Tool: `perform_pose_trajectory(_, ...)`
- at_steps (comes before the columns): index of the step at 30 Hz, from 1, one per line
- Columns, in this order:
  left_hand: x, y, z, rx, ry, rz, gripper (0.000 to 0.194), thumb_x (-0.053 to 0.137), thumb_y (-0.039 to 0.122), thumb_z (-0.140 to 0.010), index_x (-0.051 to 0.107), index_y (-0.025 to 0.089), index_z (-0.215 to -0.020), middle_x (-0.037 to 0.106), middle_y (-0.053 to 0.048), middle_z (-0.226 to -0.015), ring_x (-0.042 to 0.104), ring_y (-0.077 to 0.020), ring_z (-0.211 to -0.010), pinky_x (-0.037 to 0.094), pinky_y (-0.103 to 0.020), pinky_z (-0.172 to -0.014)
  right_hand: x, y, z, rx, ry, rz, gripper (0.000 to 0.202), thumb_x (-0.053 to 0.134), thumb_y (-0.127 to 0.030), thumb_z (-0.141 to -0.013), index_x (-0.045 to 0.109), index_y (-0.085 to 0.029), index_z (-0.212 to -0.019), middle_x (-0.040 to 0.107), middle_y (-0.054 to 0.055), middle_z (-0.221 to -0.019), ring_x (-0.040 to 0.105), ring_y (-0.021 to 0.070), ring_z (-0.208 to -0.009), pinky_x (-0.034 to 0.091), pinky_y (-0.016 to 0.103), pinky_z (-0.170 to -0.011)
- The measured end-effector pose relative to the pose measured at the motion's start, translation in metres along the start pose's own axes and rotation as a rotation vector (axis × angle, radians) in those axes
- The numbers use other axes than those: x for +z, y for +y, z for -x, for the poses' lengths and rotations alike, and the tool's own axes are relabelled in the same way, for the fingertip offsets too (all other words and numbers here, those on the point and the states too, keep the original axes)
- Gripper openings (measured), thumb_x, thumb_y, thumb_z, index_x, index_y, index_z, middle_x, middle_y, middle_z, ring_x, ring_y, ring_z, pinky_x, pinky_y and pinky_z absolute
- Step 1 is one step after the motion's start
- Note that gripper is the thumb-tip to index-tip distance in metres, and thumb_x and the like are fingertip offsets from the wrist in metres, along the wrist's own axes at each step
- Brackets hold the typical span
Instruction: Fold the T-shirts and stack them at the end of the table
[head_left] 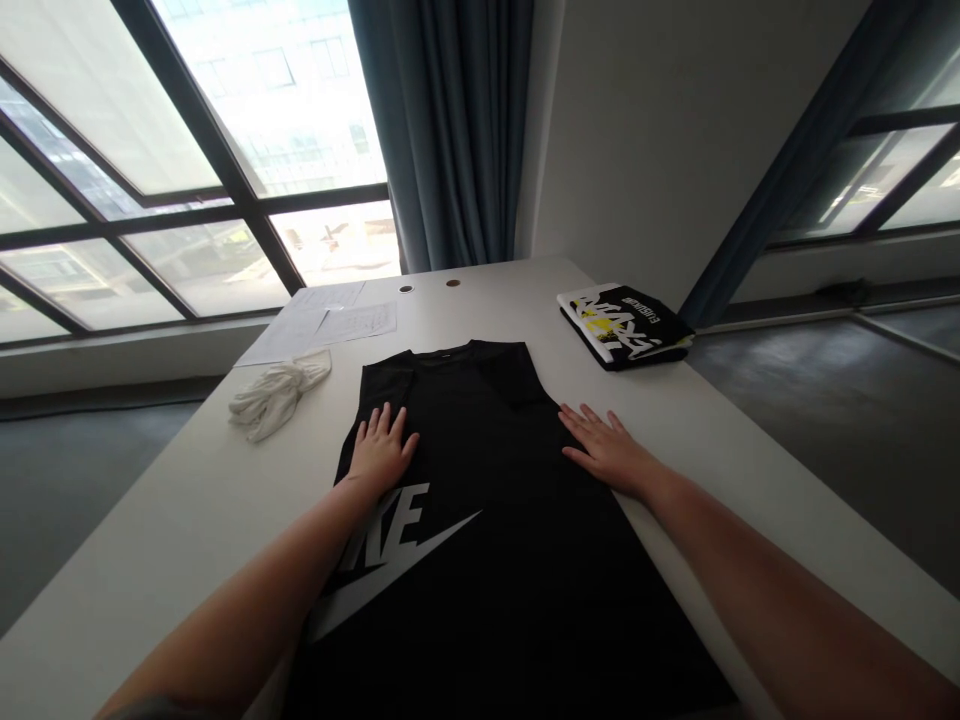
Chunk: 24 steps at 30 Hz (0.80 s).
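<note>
A black T-shirt (510, 540) with a grey printed logo lies spread on the white table, its neckline pointing away from me. My left hand (381, 450) rests flat on the shirt's left side, fingers spread, just above the printed letters. On the opposite edge of the shirt lies my right hand (606, 448), palm down with the fingers apart. Neither hand grips anything. The shirt's lower end runs out of the bottom of the view, and my left forearm covers part of the print.
Folded clothes (626, 325) are stacked at the table's right edge. A crumpled white cloth (281, 393) lies at the left, near some papers (358, 321). Two round inserts sit toward the far end of the table (517, 295). Windows and a blue curtain (450, 130) stand beyond.
</note>
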<state>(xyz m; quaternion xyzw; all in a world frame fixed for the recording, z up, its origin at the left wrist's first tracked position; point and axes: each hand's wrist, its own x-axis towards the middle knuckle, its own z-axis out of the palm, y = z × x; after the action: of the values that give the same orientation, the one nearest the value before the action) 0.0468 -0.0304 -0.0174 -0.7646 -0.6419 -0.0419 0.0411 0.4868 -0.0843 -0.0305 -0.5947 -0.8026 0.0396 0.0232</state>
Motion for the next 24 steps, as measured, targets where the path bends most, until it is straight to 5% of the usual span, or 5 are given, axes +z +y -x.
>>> perform_pose_trajectory(4, 0.002, -0.020, 0.067, -0.005, -0.084, 0.023, 0.067, 0.036, 0.054, -0.104, 0.033, 0.021, -0.162, 0.021, -0.013, -0.170, 0.021, -0.0332, -0.157, 0.024, -0.052, -0.124, -0.002, -0.011, 0.008, -0.091, 0.075, 0.006, 0.068, 0.032, -0.055, -0.105, 0.018, -0.030, -0.166, 0.019, 0.005, -0.171, 0.015, 0.0323, -0.157, 0.020, 0.064, -0.123)
perform_pose_trajectory(10, -0.006, -0.042, 0.137, 0.071, -0.047, 0.023, 0.065, 0.034, 0.054, -0.105, 0.035, 0.022, -0.161, 0.024, -0.010, -0.169, 0.023, -0.0289, -0.157, 0.024, -0.049, -0.126, 0.012, -0.069, 0.035, -0.220, 0.055, -0.033, 0.076, 0.037, -0.063, -0.103, 0.023, -0.024, -0.166, 0.020, 0.013, -0.170, 0.023, 0.0321, -0.156, 0.023, 0.056, -0.125)
perform_pose_trajectory(19, -0.016, -0.054, 0.130, 0.056, -0.079, 0.064, 0.064, 0.041, 0.052, -0.102, 0.040, 0.025, -0.159, 0.027, -0.008, -0.169, 0.024, -0.0291, -0.156, 0.022, -0.051, -0.126, -0.004, -0.099, 0.038, -0.136, -0.038, -0.060, 0.072, 0.042, -0.060, -0.102, 0.031, -0.023, -0.164, 0.018, 0.013, -0.170, 0.018, 0.0304, -0.157, 0.020, 0.054, -0.126)
perform_pose_trajectory(24, -0.023, -0.055, 0.161, 0.021, 0.005, 0.032, 0.061, 0.048, 0.050, -0.099, 0.050, 0.023, -0.153, 0.033, -0.011, -0.166, 0.028, -0.0340, -0.155, 0.025, -0.054, -0.125, -0.020, -0.124, 0.074, -0.220, -0.018, -0.078, 0.065, 0.046, -0.051, -0.103, 0.033, -0.026, -0.163, 0.015, 0.011, -0.171, 0.017, 0.0313, -0.157, 0.020, 0.057, -0.126)
